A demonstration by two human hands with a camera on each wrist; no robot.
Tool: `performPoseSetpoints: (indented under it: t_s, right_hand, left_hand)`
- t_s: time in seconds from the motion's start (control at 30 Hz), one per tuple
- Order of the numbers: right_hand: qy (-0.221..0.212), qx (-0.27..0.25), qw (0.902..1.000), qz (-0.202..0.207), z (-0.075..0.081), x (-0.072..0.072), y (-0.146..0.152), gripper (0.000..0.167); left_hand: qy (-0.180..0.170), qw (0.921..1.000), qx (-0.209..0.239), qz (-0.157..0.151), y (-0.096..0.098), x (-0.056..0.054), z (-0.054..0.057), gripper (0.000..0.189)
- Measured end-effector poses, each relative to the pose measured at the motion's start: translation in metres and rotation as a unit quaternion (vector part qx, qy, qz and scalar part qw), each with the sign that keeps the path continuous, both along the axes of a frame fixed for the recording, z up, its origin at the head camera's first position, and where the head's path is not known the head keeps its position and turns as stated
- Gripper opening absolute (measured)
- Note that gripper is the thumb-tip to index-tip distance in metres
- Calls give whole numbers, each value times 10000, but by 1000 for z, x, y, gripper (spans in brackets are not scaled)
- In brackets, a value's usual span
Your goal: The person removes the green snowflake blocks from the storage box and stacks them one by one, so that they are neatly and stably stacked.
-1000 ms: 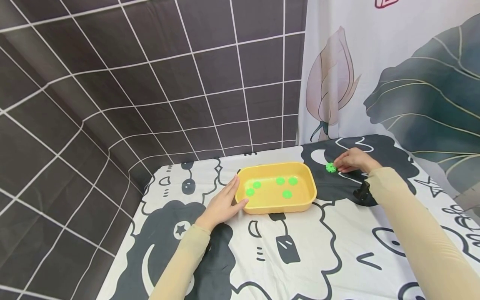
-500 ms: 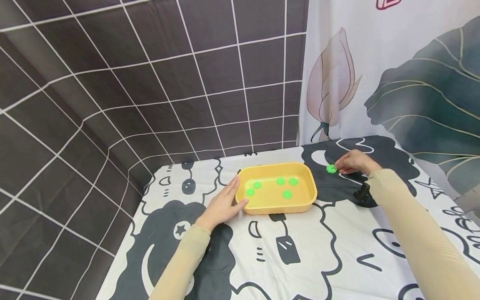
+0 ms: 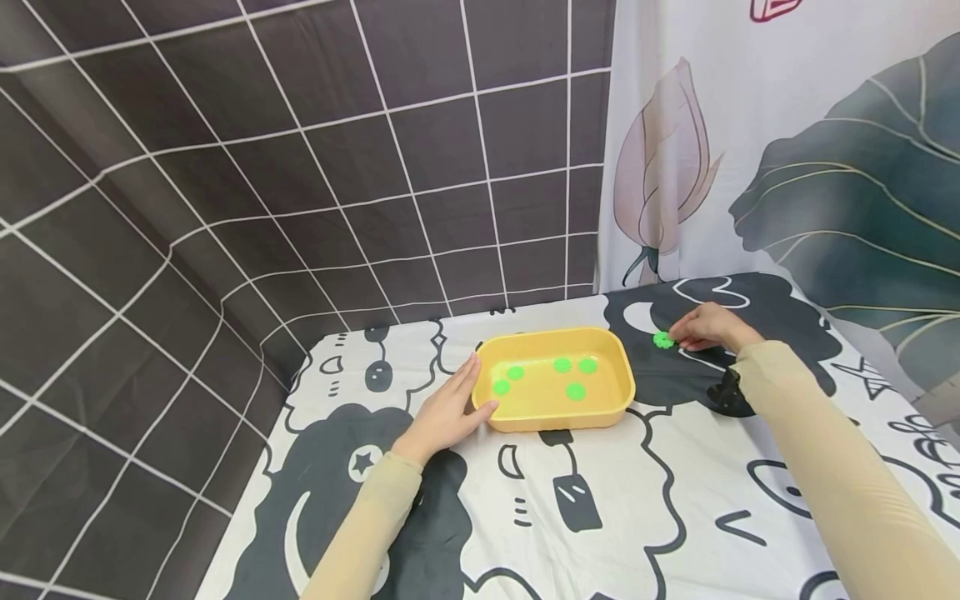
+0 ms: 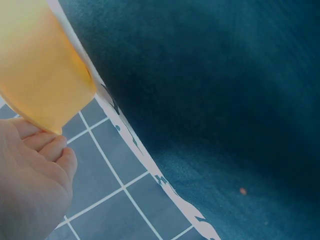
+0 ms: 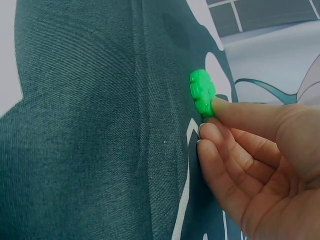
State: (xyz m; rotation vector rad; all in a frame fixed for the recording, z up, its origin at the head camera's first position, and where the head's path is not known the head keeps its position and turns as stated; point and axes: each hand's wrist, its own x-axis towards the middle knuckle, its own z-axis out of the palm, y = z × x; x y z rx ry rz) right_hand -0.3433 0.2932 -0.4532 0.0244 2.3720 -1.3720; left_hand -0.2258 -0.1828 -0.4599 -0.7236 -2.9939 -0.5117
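Observation:
In the head view, my right hand (image 3: 708,327) pinches a green flower-shaped plastic disc (image 3: 663,340) between thumb and fingers, close over the dark part of the cloth. The right wrist view shows the disc (image 5: 202,92) tilted on edge, its lower end at the thumb tip. A yellow rectangular tray (image 3: 555,421) stands left of that hand. My left hand (image 3: 442,412) rests against the tray's left end, fingers extended along the side and thumb at the front corner. Inside the tray, several green discs (image 3: 575,392) lie spread apart on the bottom.
A black-and-white cartoon-print cloth (image 3: 570,550) covers the table. Behind it hangs a dark curtain with a white grid (image 3: 420,150). To the right is a pale curtain with flower and leaf prints (image 3: 663,167). Something small and black (image 3: 726,392) shows beneath the right wrist.

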Motion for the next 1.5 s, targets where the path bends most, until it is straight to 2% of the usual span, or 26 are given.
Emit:
performPoseSetpoints:
  t_s: [0.3, 0.73, 0.97, 1.5]
  right_hand:
    - [41, 38, 10000, 6, 0, 0, 0, 30]
    - [-79, -9, 10000, -52, 1, 2, 0, 27]
    - [-97, -131, 9999, -25, 0, 1, 1, 20]
    - [-166, -153, 9996, -142, -1, -1, 1, 25]
  left_hand:
    - [-4, 10000, 25, 8, 0, 1, 0, 84]
    - [38, 10000, 27, -56, -1, 1, -1, 84]
    - [19, 10000, -24, -36, 0, 1, 1, 83]
    - [21, 10000, -24, -26, -1, 2, 3, 82]
